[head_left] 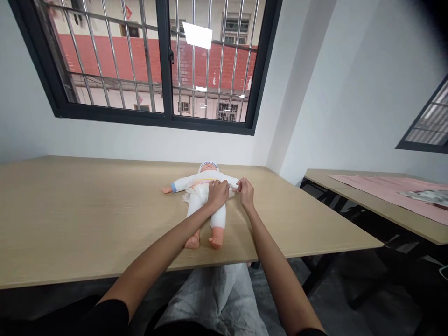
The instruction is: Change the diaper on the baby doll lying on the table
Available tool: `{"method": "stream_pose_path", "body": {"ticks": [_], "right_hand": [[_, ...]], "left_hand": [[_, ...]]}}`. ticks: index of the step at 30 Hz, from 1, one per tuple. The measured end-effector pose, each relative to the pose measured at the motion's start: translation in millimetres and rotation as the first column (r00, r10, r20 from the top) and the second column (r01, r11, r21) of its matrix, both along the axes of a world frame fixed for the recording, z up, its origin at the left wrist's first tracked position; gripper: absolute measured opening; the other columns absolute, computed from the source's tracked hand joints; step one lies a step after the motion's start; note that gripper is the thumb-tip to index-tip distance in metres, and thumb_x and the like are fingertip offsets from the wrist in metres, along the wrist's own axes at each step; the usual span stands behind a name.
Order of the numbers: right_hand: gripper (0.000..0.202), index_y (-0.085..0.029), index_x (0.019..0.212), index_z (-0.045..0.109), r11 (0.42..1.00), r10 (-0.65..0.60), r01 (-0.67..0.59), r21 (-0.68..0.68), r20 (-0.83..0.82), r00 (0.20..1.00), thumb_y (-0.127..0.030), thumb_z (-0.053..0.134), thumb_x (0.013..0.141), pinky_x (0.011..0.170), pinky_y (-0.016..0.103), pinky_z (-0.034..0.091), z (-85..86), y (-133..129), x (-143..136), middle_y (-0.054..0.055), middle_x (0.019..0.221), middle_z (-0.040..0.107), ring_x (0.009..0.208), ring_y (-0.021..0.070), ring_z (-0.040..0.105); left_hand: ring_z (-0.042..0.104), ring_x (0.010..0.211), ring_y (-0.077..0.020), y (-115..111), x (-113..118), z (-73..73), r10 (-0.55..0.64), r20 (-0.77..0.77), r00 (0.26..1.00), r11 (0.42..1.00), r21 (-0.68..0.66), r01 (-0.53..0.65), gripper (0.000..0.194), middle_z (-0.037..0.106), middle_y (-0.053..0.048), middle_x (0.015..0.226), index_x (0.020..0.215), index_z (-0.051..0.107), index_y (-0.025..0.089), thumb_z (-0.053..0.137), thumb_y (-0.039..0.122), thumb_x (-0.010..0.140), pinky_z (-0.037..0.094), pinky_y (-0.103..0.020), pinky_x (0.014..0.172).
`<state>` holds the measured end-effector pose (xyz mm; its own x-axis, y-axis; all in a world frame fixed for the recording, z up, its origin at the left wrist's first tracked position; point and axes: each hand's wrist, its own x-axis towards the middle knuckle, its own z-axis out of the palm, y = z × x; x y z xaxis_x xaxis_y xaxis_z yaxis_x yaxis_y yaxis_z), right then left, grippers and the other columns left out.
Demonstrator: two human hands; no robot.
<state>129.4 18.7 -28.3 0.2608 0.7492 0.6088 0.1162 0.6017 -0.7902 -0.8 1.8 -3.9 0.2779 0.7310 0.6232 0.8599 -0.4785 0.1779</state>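
1. Fingers (241, 183) of the right hand (247, 193) are drawn together, pinching the end of the doll's near-side sleeve (229, 179). I can't tell whether they also grip the small hand inside.
2. Left hand (219, 193) lies curled over the doll's hip, beside the garment hem. From my remote seat I can't make out whether its fingertips hold cloth.
3. Doll (204, 187): on its back near the middle of the table's front stretch, head toward the wall, feet toward the wearer.
4. Done, by my reading: white top on, both arms sleeved; white leggings (195, 204) down to the ankles; cap (209, 164) on the head. On the other arm the blue cuff (173, 187) sits at the wrist, plastic hand clear of it.
5. Left, I judge: the sleeve end between the fingers, perhaps the ruffled hem too. Feet (216, 238) bare; I see no footwear beside them.
6. Outward: pale wooden table (105, 210), barred window (165, 70) beyond, second table (345, 190) at right bearing pink cloth (385, 189).
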Motion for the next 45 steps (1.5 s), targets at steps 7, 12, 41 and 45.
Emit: {"method": "stream_pose_path", "body": {"ticks": [7,12,41,45], "right_hand": [[0.04,-0.022,0.069,0.051,1.0,0.013,-0.012,-0.019,0.078,0.997,-0.055,0.035,0.086,0.058,0.028,0.052,-0.9,0.5,-2.5,-0.003,0.054,0.04,0.052,0.013,0.045],[0.042,-0.022,0.071,0.052,0.999,-0.011,0.018,-0.048,0.141,0.99,-0.055,0.031,0.087,0.052,0.026,0.047,-3.4,4.0,-0.9,-0.004,0.05,0.039,0.048,0.0133,0.046],[0.027,-0.019,0.093,0.051,0.984,-0.073,-0.066,0.166,0.709,0.701,-0.008,0.042,0.07,0.081,0.036,0.044,-4.8,3.9,1.6,0.007,0.092,0.051,0.09,0.0208,0.049],[0.033,-0.02,0.101,0.05,0.982,-0.056,-0.08,0.172,0.666,0.744,-0.009,0.043,0.071,0.081,0.035,0.044,-4.3,4.3,-0.8,0.007,0.097,0.053,0.091,0.0203,0.05]], "left_hand": [[0.053,0.09,-0.0226,-0.9,0.5,1.0,0.005,-0.008,1.0,1.0,0.0,-0.005,0.02,0.061,-0.007,0.079,0.085,0.054,0.018,0.035,0.022,0.091,0.031,-0.035,0.082],[0.053,0.09,-0.0224,-1.5,0.6,1.5,0.005,-0.009,1.0,1.0,-0.006,-0.005,0.02,0.062,-0.007,0.08,0.086,0.054,0.018,0.035,0.022,0.091,0.031,-0.035,0.083],[0.051,0.094,-0.0236,-2.0,-0.8,1.0,-0.009,-0.019,1.0,1.0,-0.019,0.009,0.023,0.062,-0.008,0.086,0.091,0.056,0.018,0.033,0.022,0.091,0.031,-0.037,0.085],[0.051,0.095,-0.0238,-1.1,-0.7,0.6,-0.016,-0.01,1.0,1.0,-0.015,0.015,0.024,0.063,-0.008,0.086,0.095,0.056,0.018,0.033,0.022,0.091,0.03,-0.037,0.086]]}}
